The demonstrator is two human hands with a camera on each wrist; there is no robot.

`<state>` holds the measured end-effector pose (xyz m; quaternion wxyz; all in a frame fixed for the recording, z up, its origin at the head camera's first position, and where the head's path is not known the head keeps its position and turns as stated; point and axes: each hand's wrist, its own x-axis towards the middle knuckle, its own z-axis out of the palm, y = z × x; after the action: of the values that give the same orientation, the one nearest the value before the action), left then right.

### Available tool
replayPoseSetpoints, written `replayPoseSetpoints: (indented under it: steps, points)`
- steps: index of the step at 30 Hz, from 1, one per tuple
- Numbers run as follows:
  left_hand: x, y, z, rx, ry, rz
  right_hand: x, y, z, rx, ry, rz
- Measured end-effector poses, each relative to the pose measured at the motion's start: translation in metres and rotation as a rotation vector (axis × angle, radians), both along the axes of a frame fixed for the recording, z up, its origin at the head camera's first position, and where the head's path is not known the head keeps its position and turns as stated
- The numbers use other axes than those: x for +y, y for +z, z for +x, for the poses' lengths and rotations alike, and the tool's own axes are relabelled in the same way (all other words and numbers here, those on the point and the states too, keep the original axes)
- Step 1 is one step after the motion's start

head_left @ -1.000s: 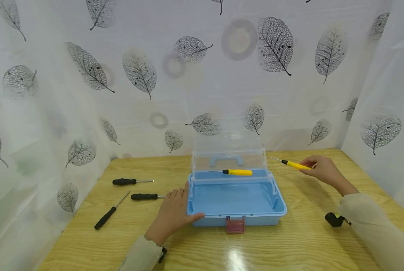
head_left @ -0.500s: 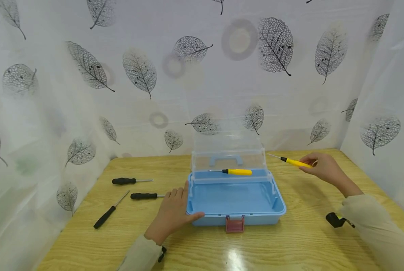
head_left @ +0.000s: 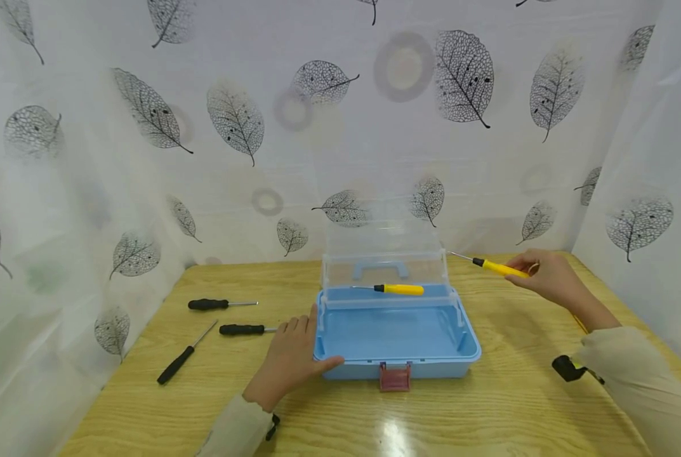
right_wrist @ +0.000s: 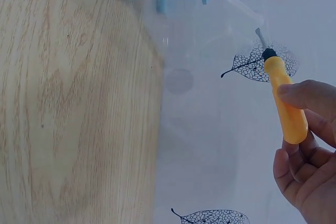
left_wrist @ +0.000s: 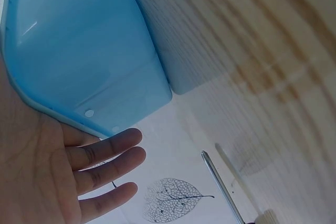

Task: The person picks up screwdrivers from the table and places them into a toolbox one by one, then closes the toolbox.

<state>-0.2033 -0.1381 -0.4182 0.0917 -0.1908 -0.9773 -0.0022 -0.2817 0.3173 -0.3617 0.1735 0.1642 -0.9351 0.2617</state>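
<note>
My right hand [head_left: 551, 279] pinches a yellow-handled screwdriver [head_left: 502, 268] between thumb and fingers, its metal tip pointing left toward the lid of a light blue toolbox [head_left: 397, 370]. In the right wrist view the screwdriver's yellow handle [right_wrist: 287, 103] lies against the thumb, with its black collar and shank beyond. The toolbox's clear lid [head_left: 340, 273] stands raised at the back. Another yellow screwdriver [head_left: 403, 289] lies across the back of the box. My left hand [head_left: 291, 355] rests at the box's left front corner, fingers straight along its side [left_wrist: 110, 153], thumb on the front rim.
Several black-handled screwdrivers lie at the left of the wood-grain table [head_left: 363, 419]: one at the back [head_left: 209, 304], one angled in front [head_left: 177, 365], and one beside my left hand [head_left: 243, 330] with its tip hidden. A leaf-patterned curtain [head_left: 249, 209] encloses the table's back and sides.
My right hand has risen slightly and drifted a little right with the yellow screwdriver. My left hand keeps its place on the toolbox.
</note>
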Motion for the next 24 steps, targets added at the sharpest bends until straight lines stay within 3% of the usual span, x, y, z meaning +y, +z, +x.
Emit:
replayPoseSetpoints:
  steps: [24]
  points:
    - [0.0, 0.001, 0.0, 0.001, -0.002, 0.002, -0.014, 0.019, 0.007, 0.044, 0.031, 0.036]
